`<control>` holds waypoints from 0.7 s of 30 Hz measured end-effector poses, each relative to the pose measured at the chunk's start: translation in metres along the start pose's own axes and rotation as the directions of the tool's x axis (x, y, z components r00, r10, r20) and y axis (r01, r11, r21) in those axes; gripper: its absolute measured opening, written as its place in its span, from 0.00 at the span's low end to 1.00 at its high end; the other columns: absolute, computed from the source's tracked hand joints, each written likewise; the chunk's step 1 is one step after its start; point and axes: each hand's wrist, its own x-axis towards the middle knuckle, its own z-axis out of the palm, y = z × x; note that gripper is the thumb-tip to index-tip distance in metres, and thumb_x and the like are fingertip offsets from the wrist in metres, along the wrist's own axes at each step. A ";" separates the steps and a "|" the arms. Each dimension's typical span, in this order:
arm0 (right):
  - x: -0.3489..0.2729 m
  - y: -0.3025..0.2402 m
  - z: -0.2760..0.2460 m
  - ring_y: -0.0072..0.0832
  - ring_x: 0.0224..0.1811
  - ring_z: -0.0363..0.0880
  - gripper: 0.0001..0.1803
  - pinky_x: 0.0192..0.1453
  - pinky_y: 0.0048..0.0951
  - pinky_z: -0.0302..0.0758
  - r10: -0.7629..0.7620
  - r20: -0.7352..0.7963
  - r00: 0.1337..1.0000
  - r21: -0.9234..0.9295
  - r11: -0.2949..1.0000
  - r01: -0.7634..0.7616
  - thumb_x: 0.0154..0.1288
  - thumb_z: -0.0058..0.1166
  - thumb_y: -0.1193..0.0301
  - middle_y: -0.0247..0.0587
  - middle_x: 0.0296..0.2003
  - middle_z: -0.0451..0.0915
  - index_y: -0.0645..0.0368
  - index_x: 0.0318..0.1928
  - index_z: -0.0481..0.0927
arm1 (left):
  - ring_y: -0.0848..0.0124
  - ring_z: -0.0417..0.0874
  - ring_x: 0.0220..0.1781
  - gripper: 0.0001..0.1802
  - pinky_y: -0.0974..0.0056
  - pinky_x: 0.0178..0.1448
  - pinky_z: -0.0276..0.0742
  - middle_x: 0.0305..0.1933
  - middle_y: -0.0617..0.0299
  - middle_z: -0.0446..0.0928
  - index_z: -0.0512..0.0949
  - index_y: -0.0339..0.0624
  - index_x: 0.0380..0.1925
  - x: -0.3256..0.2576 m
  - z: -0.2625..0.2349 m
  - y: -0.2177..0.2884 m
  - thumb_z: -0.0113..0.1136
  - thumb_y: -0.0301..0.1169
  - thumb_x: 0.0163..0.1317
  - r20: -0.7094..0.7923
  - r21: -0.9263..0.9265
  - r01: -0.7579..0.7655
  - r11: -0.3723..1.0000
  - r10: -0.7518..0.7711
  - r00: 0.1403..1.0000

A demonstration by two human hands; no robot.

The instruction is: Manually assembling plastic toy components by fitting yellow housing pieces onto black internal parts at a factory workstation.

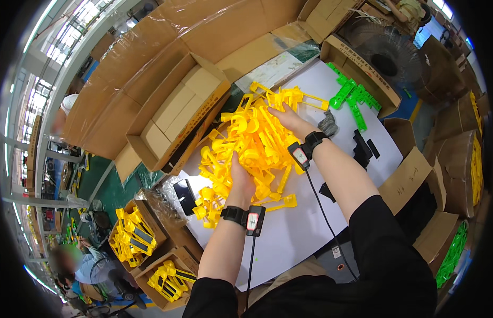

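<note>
Yellow plastic pieces (262, 143) lie in a big messy heap on the white worktop (294, 238), with my two grips against it. My left grip (242, 180) presses the near side, and my right grip (293, 123) rests on the far right side. Some of my fingers are hidden, so I cannot tell if either grip is closed on a piece.

On the left, a slide of yellow bits could bump or scratch the black phone (184, 197), because it sits right beside the heap. In the middle, the pieces are tangled, so pulling one might drag out a whole clump. The cord (320, 209) from my right wrist could catch on a loose bit. Further right, a push too hard could mix yellow bits with the green pieces (350, 93).

Now what things are like. The long open carton (177, 100) is stiff brown cardboard with straight walls. The phone is flat, dark and shiny. The yellow pieces are smooth, with long thin arms and curvy ends like hooks. The grey bundle (327, 124) looks crumpled. The green pieces are bright and chunky, and the black pieces (361, 151) look dull, with stepped edges.
</note>
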 end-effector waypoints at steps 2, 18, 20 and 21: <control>-0.002 0.005 -0.018 0.39 0.68 0.62 0.40 0.68 0.36 0.61 -0.046 -0.007 0.999 0.002 0.999 0.046 0.63 0.56 0.49 0.54 0.65 0.64 0.62 0.67 0.62 | 0.57 0.64 0.70 0.36 0.53 0.73 0.56 0.68 0.52 0.64 0.59 0.41 0.68 -0.024 0.017 -0.003 0.44 0.55 0.68 -0.077 0.118 0.008 0.993 0.001 0.997; -0.363 0.210 0.082 0.16 0.33 0.76 0.06 0.39 0.20 0.73 0.033 0.532 0.846 0.140 0.982 -0.126 0.65 0.56 0.73 0.33 0.31 0.78 0.61 0.40 0.75 | 0.75 0.79 0.37 0.10 0.70 0.46 0.74 0.34 0.63 0.79 0.76 0.34 0.43 -0.281 -0.195 -0.058 0.58 0.29 0.65 -0.191 0.658 -0.363 0.660 0.613 0.767; -0.400 0.185 0.113 0.16 0.34 0.76 0.10 0.42 0.20 0.74 0.158 0.786 0.598 -0.022 0.973 -0.228 0.65 0.57 0.72 0.33 0.32 0.78 0.63 0.43 0.75 | 0.80 0.76 0.30 0.07 0.73 0.37 0.72 0.26 0.67 0.77 0.78 0.36 0.37 -0.346 -0.221 -0.085 0.59 0.29 0.63 -0.270 0.835 -0.208 0.510 0.708 0.652; -0.411 0.176 0.128 0.17 0.38 0.77 0.14 0.46 0.20 0.74 0.222 0.879 0.422 -0.142 0.967 -0.213 0.66 0.58 0.70 0.34 0.36 0.79 0.64 0.48 0.75 | 0.81 0.75 0.28 0.07 0.72 0.34 0.71 0.25 0.67 0.76 0.78 0.37 0.37 -0.382 -0.228 -0.097 0.59 0.29 0.63 -0.322 0.845 -0.166 0.508 0.732 0.601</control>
